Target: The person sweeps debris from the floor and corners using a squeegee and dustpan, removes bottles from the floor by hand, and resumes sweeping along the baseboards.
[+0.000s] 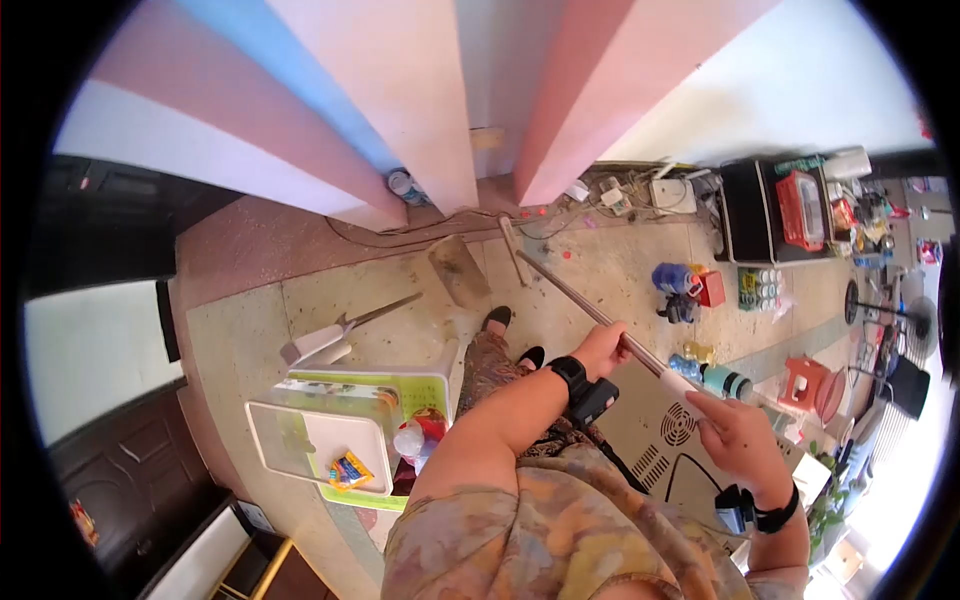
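A long-handled broom (574, 294) runs diagonally away from me, its narrow head (515, 251) down on the floor near the wall. My left hand (603, 350) is closed around the middle of the metal handle. Nearer to me, my right hand (738, 442) is closed on the pale upper end of the handle. Left of the broom head, a dustpan (458, 270) lies on the floor, its stick handle (385, 309) pointing left. Small dark bits of debris are scattered around both. My shoes stand just below the dustpan.
To my left is a green-edged table (432, 382) with a clear bin (325, 440) and a yellow packet. Cables (385, 240) trail along the wall base. Bottles (725, 381), a red stool (803, 380), packed cans (760, 289) and a black cabinet (748, 210) stand to the right.
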### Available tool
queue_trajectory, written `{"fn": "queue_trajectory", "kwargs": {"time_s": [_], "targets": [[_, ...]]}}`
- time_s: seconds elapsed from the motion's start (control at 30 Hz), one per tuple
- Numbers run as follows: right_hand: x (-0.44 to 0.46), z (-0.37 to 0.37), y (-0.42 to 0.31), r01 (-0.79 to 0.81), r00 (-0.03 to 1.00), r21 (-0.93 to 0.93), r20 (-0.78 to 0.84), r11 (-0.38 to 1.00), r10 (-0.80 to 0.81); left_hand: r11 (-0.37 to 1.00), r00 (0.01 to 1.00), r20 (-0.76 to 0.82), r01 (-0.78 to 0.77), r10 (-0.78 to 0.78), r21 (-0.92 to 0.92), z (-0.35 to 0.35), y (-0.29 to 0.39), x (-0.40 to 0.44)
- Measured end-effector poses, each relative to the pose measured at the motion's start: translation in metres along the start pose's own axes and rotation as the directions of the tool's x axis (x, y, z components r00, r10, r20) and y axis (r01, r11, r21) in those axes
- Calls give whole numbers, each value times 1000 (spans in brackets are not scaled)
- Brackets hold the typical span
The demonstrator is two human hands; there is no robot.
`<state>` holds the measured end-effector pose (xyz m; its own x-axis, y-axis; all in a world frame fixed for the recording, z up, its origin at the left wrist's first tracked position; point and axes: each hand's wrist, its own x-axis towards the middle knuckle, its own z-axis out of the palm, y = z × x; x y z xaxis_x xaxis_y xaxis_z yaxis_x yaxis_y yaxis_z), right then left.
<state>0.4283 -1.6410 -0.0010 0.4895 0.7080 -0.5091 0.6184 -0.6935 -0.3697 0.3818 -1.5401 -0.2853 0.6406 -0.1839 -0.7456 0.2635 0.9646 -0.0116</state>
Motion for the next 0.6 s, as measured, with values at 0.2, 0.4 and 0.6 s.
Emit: {"fn": "queue_trajectory", "kwargs": {"time_s": [0.2, 0.4, 0.6], "targets": [[17, 2, -8, 182, 981, -137, -46, 974, -190, 996, 983, 179, -23, 39, -88, -27, 19, -16], [33, -5, -32, 179, 983, -114, -28, 977, -183, 826, 904, -341, -23, 257, 563, -165, 72, -60], [30, -28, -34, 3, 999, -9, -47, 1000, -4, 797, 342, -748, -454, 569, 399, -269, 127, -153]]}}
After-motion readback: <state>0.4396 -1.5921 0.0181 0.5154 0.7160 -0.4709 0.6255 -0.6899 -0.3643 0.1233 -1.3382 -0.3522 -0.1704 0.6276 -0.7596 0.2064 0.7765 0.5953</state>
